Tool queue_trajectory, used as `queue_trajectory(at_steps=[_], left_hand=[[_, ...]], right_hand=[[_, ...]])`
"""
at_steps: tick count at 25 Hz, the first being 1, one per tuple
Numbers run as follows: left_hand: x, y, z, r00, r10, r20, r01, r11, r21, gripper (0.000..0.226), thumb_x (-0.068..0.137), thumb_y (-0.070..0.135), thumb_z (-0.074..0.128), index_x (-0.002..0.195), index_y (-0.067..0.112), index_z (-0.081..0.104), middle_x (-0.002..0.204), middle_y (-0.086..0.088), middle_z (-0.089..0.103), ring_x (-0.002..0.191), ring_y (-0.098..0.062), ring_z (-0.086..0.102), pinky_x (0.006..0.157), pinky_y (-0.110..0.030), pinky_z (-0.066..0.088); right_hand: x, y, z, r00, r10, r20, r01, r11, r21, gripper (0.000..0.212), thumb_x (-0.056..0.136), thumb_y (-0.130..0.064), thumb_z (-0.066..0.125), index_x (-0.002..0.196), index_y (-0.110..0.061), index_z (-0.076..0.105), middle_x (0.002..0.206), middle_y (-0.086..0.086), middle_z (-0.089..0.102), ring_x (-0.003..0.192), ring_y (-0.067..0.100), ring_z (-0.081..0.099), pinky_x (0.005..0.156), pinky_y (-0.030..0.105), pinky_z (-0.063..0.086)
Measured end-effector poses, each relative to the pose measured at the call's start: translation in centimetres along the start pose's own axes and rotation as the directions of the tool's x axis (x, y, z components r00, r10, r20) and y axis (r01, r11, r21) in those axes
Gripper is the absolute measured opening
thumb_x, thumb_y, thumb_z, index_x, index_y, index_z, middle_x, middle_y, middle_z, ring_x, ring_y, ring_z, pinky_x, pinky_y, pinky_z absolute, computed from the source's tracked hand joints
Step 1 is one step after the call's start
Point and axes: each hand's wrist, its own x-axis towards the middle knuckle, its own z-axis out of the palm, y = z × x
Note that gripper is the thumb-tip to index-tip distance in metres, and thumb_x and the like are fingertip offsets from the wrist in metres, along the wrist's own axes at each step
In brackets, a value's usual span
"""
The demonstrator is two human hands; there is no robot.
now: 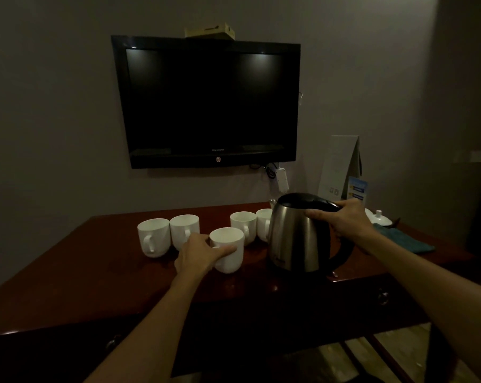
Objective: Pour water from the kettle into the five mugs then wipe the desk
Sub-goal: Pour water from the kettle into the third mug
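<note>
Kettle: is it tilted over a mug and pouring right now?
No: the kettle stands upright beside the mugs, the right hand gripping its handle, while the left hand holds the front mug.

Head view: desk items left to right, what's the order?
Mug with handle facing us → second mug → mug held by left hand → fourth mug → kettle → teal cloth.
</note>
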Motion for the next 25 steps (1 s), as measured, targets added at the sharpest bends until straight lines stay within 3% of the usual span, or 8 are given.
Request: queue_trajectory(at_steps=[3, 7, 13, 15, 19, 21, 25], left_hand=[[0.6, -0.3, 0.0, 0.994, 0.050, 0.095, -0.046, 0.998, -0.042, 0.063, 0.059, 0.062, 0.082, 0.102, 0.018, 0.069, 0.092, 0.004, 0.071, 0.088, -0.015, 0.066, 0.081, -0.044, 0.055], [1.1, -0.5, 0.4, 0.975, 0.130, 0.181, -0.113, 0.988, -0.101, 0.070, 0.059, 0.057, 0.084, 0.113, 0.015, 0.068, 0.093, 0.006, 0.073, 0.085, -0.010, 0.069, 0.080, -0.042, 0.058], [1.5, -0.7, 0.3, 0.965, 0.160, 0.208, -0.130, 0.980, -0.151, 0.075, 0.059, 0.052, 0.086, 0.122, 0.016, 0.065, 0.113, -0.001, 0.071, 0.095, -0.012, 0.067, 0.084, -0.041, 0.058], [1.5, -0.7, 0.3, 0.963, 0.162, 0.216, -0.127, 0.978, -0.166, 0.073, 0.061, 0.048, 0.086, 0.123, 0.016, 0.064, 0.114, -0.001, 0.070, 0.097, -0.012, 0.066, 0.086, -0.041, 0.057], [1.5, -0.9, 0.5, 0.963, 0.171, 0.207, -0.138, 0.976, -0.166, 0.070, 0.060, 0.052, 0.086, 0.120, 0.022, 0.066, 0.111, 0.005, 0.071, 0.098, -0.009, 0.064, 0.088, -0.042, 0.055], [1.6, -1.0, 0.5, 0.961, 0.173, 0.215, -0.140, 0.977, -0.158, 0.071, 0.060, 0.054, 0.085, 0.121, 0.023, 0.066, 0.110, 0.006, 0.071, 0.099, -0.009, 0.064, 0.088, -0.043, 0.055], [1.6, -1.2, 0.3, 0.959, 0.181, 0.220, -0.151, 0.977, -0.148, 0.076, 0.054, 0.062, 0.083, 0.117, 0.024, 0.067, 0.106, 0.008, 0.072, 0.098, -0.010, 0.065, 0.087, -0.045, 0.055]], right_hand=[[0.1, -0.1, -0.3, 0.999, 0.023, 0.033, -0.023, 1.000, 0.009, 0.026, 0.075, -0.025, 0.084, 0.082, -0.004, 0.071, 0.043, -0.010, 0.061, 0.036, -0.001, 0.054, 0.037, 0.011, 0.039], [0.2, 0.1, -1.4, 0.991, 0.077, 0.106, -0.078, 0.997, 0.012, 0.048, 0.065, -0.030, 0.086, 0.089, 0.009, 0.070, 0.044, 0.002, 0.051, 0.034, 0.015, 0.043, 0.035, 0.023, 0.034], [1.0, -2.5, -3.2, 0.957, 0.068, 0.282, -0.032, 0.991, -0.130, 0.046, 0.066, -0.037, 0.084, 0.083, 0.004, 0.069, 0.072, 0.021, 0.054, 0.064, 0.035, 0.048, 0.055, 0.038, 0.042], [1.2, -3.4, -3.1, 0.949, 0.064, 0.308, -0.015, 0.987, -0.160, 0.038, 0.068, -0.035, 0.083, 0.074, 0.000, 0.071, 0.066, 0.018, 0.054, 0.063, 0.034, 0.049, 0.058, 0.040, 0.044], [1.4, -5.3, -2.3, 0.931, 0.086, 0.353, -0.015, 0.980, -0.199, 0.027, 0.072, -0.030, 0.081, 0.051, -0.014, 0.072, 0.052, 0.007, 0.051, 0.046, 0.023, 0.045, 0.049, 0.030, 0.037], [1.6, -6.0, -1.9, 0.925, 0.089, 0.370, -0.004, 0.975, -0.224, 0.027, 0.072, -0.030, 0.081, 0.052, -0.014, 0.071, 0.049, 0.004, 0.052, 0.042, 0.018, 0.046, 0.047, 0.029, 0.037], [2.1, -7.1, -1.1, 0.913, 0.080, 0.401, 0.046, 0.954, -0.295, 0.034, 0.065, -0.037, 0.080, 0.073, -0.005, 0.069, 0.051, 0.001, 0.056, 0.043, 0.015, 0.050, 0.043, 0.025, 0.041]])
